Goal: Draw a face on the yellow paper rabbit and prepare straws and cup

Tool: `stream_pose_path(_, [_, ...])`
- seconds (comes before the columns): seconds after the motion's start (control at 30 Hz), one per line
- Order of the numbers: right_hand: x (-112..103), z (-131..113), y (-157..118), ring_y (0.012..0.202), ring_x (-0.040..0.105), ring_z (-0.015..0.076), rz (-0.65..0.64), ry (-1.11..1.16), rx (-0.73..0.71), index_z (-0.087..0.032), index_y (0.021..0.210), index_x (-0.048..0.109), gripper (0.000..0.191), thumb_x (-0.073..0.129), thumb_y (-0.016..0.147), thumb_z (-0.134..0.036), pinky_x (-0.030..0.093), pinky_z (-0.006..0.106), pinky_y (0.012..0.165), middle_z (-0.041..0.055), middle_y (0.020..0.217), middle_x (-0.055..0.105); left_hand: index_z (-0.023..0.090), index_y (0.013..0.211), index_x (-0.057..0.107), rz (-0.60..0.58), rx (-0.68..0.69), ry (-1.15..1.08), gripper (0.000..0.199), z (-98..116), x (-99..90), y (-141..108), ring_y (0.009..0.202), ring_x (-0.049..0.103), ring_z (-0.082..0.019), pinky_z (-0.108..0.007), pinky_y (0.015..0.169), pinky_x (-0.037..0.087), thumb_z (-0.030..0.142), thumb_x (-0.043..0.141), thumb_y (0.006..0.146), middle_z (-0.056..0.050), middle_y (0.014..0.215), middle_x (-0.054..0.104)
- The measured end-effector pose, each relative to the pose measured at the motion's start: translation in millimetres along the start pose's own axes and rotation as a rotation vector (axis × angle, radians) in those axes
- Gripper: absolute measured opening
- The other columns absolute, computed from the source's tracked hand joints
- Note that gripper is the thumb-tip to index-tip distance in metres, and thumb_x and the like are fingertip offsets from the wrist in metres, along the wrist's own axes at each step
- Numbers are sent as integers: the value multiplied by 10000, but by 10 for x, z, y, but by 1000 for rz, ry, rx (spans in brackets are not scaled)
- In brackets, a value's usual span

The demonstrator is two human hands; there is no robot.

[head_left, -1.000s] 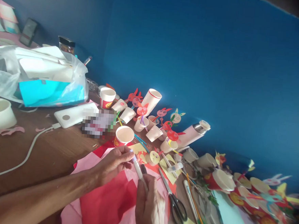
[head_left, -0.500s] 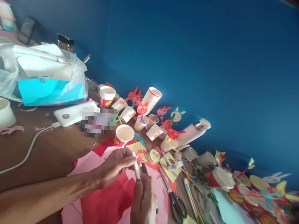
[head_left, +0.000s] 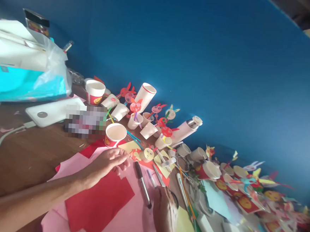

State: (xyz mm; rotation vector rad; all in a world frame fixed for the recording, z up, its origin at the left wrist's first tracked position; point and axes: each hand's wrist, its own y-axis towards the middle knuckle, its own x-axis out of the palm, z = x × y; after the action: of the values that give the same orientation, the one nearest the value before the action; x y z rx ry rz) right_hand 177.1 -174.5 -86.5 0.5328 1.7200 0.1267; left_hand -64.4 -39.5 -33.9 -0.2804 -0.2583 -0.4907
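- My right hand (head_left: 164,208) is palm down, partly covering one pair of scissors (head_left: 159,175); its fingertips are hidden, so I can't tell its grip.
- I see two pens on the pink paper (head_left: 134,217): one black-capped marker (head_left: 143,186), just left of that hand, and one pale pen (head_left: 151,178), near its fingers.
- My left hand (head_left: 118,159) is loosely curled, slightly open, near one open red-banded cup (head_left: 116,132).
- Pixelation masks one item beside the white power bank (head_left: 51,112).
- One pink flask (head_left: 182,132) leans farther back; the right-hand cups are too blurred to count.
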Motion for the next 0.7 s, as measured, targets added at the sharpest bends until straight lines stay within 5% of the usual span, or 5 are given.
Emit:
stream_pose_path(0.3, [-113,-223,20,508,617,137,3,139,-38,-219,817,606,472,251,1065,-406,399,225,530,-25,590,626,157,713,618,-65,-110,22,401,54,54,-67,564,565,-131,-235,528,382,545,671,797,-35,673,666])
stream_pose_path(0.53, [-18,-141,-8,750,655,202,-53,-95,-115,-243,812,686,493,281,1056,-380,413,278,681,36,790,687,184,642,649,30,167,149,331,153,-30,-59,581,577,-157,-273,631,455,473,664,802,-36,647,674])
stream_pose_path(0.7, [-117,-12,159,766,665,187,-51,-57,-30,-250,862,731,412,375,1021,-384,421,252,653,33,836,711,210,537,587,45,210,252,404,177,-69,-87,506,523,-152,-264,552,410,469,594,846,-18,528,600])
